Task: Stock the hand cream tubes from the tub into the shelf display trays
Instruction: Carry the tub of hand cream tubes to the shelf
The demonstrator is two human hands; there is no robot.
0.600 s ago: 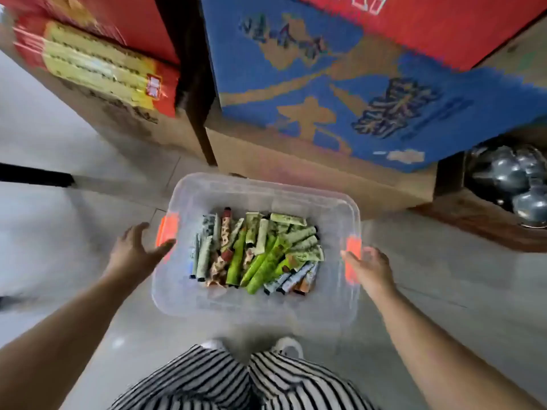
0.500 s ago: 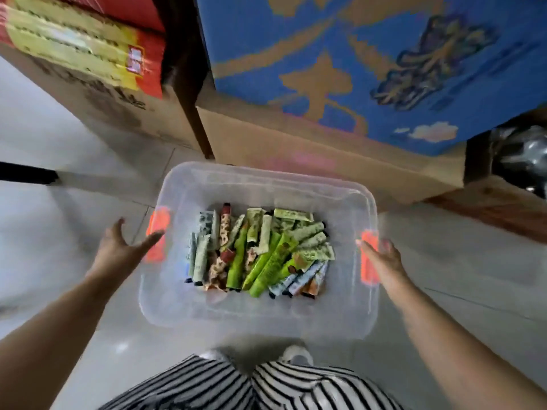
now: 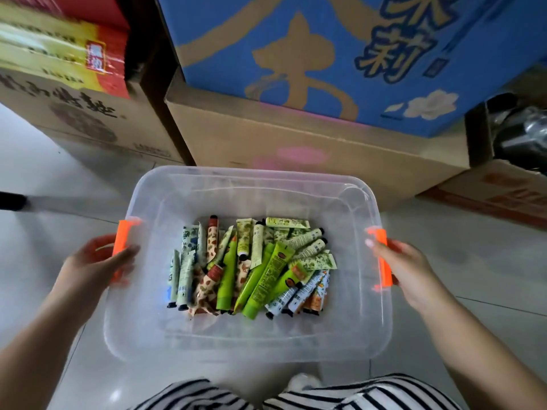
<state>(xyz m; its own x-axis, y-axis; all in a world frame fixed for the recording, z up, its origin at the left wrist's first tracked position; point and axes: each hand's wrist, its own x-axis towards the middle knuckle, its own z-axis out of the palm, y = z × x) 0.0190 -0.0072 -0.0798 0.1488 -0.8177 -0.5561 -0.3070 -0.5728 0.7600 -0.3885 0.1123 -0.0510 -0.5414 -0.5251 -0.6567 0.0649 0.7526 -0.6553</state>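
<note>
Pale glossy tiled floor point(image 3: 44, 184) all around, with stacked cartons along 12 o'clock: blue printed cardboard box point(image 3: 296, 54) atop plain brown cardboard carton point(image 3: 325, 152), red-and-yellow packaged carton point(image 3: 59, 48) toward 10 o'clock. Dead centre, clear rectangular plastic tub point(image 3: 245, 347) with 2 orange clip handles, 1 at 9 o'clock point(image 3: 122, 236) and 1 at 3 o'clock point(image 3: 383, 255). Heaped on the tub's bottom, slightly toward its far half: patterned hand cream tubes point(image 3: 251, 264), bright green ones in the middle, floral white ones at the 9 o'clock side, blue-and-orange ones toward 4 o'clock, mostly lying lengthwise with caps mixed both ways. Left hand point(image 3: 91, 261) gripping the 9 o'clock handle, thumb over the rim, blurred. Right hand point(image 3: 405, 270) curled round the 3 o'clock handle, fingertips on the orange clip. Striped black-and-white trousers point(image 3: 296, 395) at 6 o'clock, white shoe tip point(image 3: 303, 380) just beyond.
</note>
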